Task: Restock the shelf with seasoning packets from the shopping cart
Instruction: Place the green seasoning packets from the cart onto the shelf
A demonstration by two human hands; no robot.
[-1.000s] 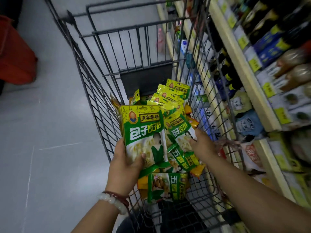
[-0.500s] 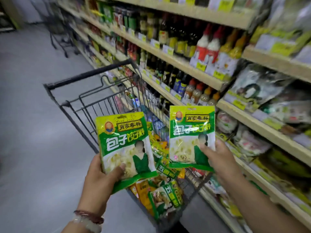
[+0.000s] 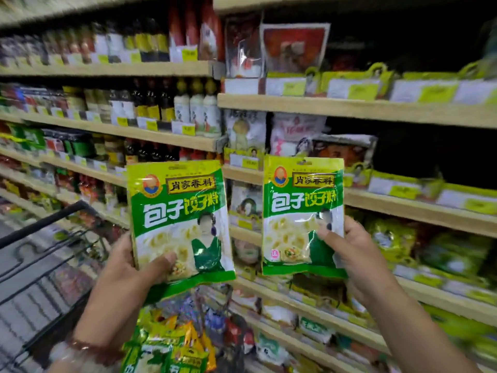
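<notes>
left hand (image 3: 126, 267) at lower centre, thumb pinching one green packet (image 3: 178, 219) upright. right hand (image 3: 349, 254) just right of it, fingers curled on second packet (image 3: 302, 214), also upright, nearer the shelf (image 3: 403, 208). more packets low in cart (image 3: 45, 254). beyond, shelf gap at upper right, probably the target.

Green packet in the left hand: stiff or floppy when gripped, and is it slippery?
Probably semi-floppy: the packet stands upright while the left hand grips only its lower edge, yet its bottom corner looks slightly curled. Likely light, since a thumb pinch holds it up. Its glossy film catches glare, so it may be slippery. The right hand holds a matching packet the same way.
</notes>
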